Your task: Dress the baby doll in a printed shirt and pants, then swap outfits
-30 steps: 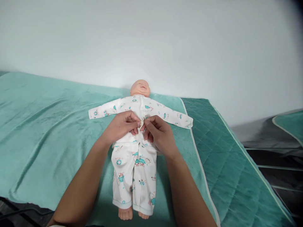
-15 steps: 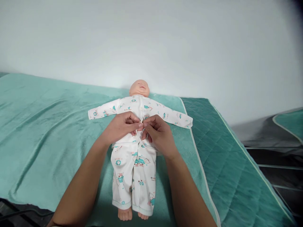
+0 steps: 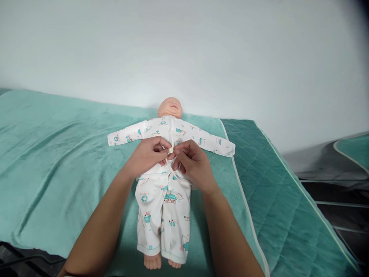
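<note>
A baby doll lies on its back, arms spread, in a white printed top and matching trousers. At the middle of its belly a white tie string shows a small knot or loop. My left hand pinches the string from the left, thumb against fingertips. From the right, my right hand pinches it too, its fingers curled. A loose end of the string hangs down over the top's lower front. Exactly which strand each hand grips is partly hidden by the fingers.
A light green blanket with folds lies under the doll. To the right is a darker quilted green cover. Behind stands a pale wall. Dark metal bars show at the right, near another green-covered surface.
My left thumb has drawn back slightly, so the knot in the string shows more. Both hands otherwise keep their places, and the doll lies as before.
</note>
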### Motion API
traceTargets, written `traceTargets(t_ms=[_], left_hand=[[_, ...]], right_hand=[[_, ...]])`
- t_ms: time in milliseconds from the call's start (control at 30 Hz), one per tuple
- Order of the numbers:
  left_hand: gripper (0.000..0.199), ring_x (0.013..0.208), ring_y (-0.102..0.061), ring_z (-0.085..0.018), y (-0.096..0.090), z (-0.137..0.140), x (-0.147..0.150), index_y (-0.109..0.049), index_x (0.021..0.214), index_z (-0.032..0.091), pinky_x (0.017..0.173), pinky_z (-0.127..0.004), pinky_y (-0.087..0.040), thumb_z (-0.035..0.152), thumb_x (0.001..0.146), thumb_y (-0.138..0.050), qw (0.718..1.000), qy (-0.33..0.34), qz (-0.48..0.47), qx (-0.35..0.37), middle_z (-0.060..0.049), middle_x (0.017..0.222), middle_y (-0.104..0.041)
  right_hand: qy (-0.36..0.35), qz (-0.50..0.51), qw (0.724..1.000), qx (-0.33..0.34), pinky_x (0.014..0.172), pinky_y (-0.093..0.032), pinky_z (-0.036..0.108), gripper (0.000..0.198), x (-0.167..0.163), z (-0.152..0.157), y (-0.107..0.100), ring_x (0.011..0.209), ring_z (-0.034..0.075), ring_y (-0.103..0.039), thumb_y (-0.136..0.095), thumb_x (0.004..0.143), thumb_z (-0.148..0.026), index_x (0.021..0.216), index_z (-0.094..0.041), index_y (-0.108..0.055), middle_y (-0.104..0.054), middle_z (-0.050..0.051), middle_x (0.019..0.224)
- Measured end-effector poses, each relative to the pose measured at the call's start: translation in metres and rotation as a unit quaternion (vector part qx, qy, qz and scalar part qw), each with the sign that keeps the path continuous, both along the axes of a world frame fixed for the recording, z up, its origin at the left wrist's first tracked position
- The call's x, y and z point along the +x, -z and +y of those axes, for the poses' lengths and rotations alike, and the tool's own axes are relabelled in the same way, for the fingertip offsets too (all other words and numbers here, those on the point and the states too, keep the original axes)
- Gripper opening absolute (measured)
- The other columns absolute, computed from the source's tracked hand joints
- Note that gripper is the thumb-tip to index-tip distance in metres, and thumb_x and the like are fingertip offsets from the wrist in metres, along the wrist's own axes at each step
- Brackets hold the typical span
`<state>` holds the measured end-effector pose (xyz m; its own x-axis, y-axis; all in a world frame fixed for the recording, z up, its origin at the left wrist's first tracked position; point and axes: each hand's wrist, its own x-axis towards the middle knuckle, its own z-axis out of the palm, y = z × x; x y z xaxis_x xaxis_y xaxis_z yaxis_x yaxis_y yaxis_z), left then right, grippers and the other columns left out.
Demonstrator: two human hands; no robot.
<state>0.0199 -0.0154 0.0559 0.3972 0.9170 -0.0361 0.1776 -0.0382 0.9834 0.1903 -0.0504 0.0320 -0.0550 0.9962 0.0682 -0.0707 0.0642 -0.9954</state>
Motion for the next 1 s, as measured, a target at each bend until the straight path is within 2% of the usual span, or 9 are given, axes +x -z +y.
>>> traceTargets(t_ms=[433, 700, 833, 1000], left_hand=[[0.018, 0.061, -0.06, -0.009, -0.004, 0.001, -0.001, -0.058, 0.097, 0.018, 0.058, -0.024, -0.053, 0.015, 0.079, -0.063, 0.996, 0.033, -0.074, -0.023, 0.002, 0.075, -0.061], [0.017, 0.063, -0.06, -0.009, -0.009, -0.002, -0.006, -0.06, 0.091, 0.018, 0.057, -0.022, -0.053, 0.012, 0.076, -0.064, 0.998, 0.05, -0.022, -0.03, 0.002, 0.079, -0.063], [0.01, 0.06, -0.059, -0.008, -0.01, -0.002, -0.012, -0.061, 0.089, 0.018, 0.054, -0.019, -0.05, 0.017, 0.08, -0.065, 0.996, 0.082, -0.001, -0.04, 0.003, 0.072, -0.063], [0.011, 0.057, -0.06, -0.009, -0.005, 0.003, -0.014, -0.061, 0.091, 0.018, 0.051, -0.021, -0.05, 0.028, 0.087, -0.064, 0.996, 0.083, -0.037, -0.026, 0.001, 0.074, -0.065]], right_hand=[[-0.005, -0.044, 0.999, -0.024, 0.042, -0.038, 0.02, 0.017, 0.002, -0.001, -0.002, 0.045, 0.007, -0.054, -0.062, 0.091, -0.037, 0.096, -0.024, -0.053, -0.067, -0.005, 0.072], [-0.022, -0.035, 0.999, -0.021, 0.043, -0.04, 0.021, 0.018, 0.003, -0.001, -0.002, 0.046, 0.008, -0.055, -0.065, 0.091, -0.037, 0.097, -0.023, -0.055, -0.067, -0.005, 0.071], [-0.028, -0.014, 0.999, -0.026, 0.042, -0.039, 0.02, 0.018, 0.006, 0.0, -0.005, 0.045, 0.007, -0.054, -0.066, 0.09, -0.037, 0.096, -0.022, -0.056, -0.066, -0.005, 0.069], [-0.02, 0.038, 0.999, -0.014, 0.039, -0.034, 0.019, 0.016, 0.011, 0.0, -0.005, 0.043, 0.007, -0.052, -0.067, 0.09, -0.034, 0.094, -0.023, -0.056, -0.065, -0.005, 0.067]])
